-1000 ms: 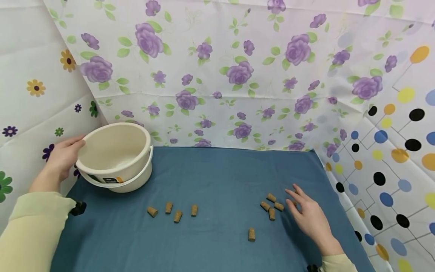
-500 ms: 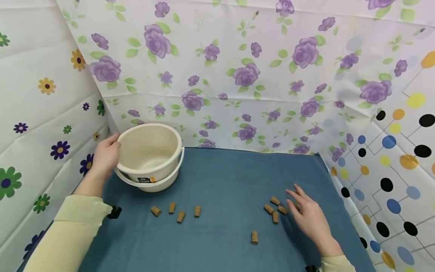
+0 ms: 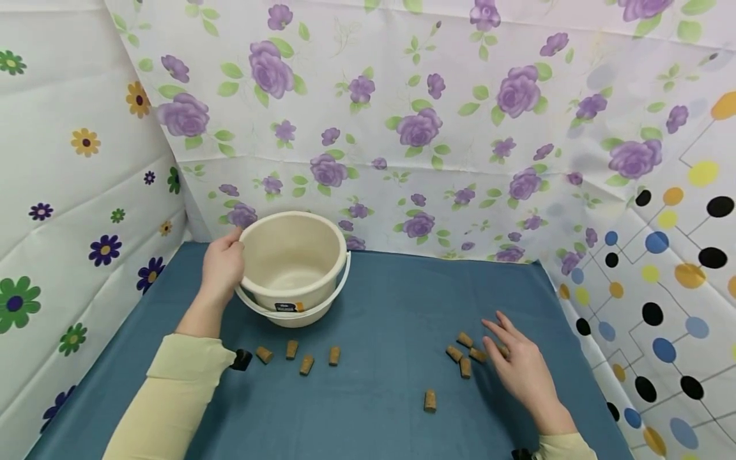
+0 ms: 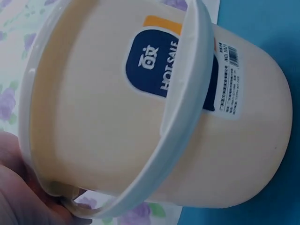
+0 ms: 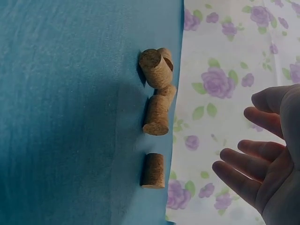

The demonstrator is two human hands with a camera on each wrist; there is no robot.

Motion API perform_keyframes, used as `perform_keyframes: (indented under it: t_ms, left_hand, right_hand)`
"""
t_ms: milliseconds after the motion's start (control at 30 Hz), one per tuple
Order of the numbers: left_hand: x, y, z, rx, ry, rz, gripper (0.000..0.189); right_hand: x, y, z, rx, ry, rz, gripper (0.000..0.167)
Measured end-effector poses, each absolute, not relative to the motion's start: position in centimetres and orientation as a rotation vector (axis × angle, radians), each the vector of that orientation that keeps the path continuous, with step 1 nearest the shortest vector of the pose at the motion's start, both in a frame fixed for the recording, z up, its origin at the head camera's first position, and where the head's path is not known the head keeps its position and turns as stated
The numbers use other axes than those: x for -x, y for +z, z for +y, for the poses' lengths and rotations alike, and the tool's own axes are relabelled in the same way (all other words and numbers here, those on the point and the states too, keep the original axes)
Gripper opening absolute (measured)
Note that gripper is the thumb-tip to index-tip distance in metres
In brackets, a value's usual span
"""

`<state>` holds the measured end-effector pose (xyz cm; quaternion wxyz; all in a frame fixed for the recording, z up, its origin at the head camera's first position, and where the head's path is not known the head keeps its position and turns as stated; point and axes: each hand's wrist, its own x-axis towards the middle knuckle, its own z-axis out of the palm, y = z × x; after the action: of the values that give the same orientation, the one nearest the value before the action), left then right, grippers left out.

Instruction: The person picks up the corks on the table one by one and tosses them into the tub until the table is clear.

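A cream plastic bucket stands at the back left, its white handle hanging down across the front. My left hand grips its rim on the left side; in the left wrist view the fingers lie at the rim by the handle joint. A dark blue label is on the bucket's wall. On the right, my right hand hovers with loosely extended fingers, holding nothing, beside a cluster of several corks. One cork near that hand is partly hidden by it.
Several more corks lie spread in front of the bucket. A single cork lies nearer the front, right of centre. Blue cloth covers the table. Patterned cloth walls enclose the back and both sides.
My left hand has brought the bucket rightward, to just behind the left corks. The view has turned slightly left. My right hand stays about where it was.
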<state>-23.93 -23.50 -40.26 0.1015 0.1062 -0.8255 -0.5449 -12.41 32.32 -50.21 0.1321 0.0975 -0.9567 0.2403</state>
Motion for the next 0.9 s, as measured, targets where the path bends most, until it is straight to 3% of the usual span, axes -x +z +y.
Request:
perform_keyframes:
  t_ms: [900]
  left_hand:
    - [23.1, -44.3, -13.5, -0.169, -1.916, -2.145, 0.051]
  right_hand:
    - [12.5, -49.8, 31.3, -0.254, 0.696, -2.782, 0.044]
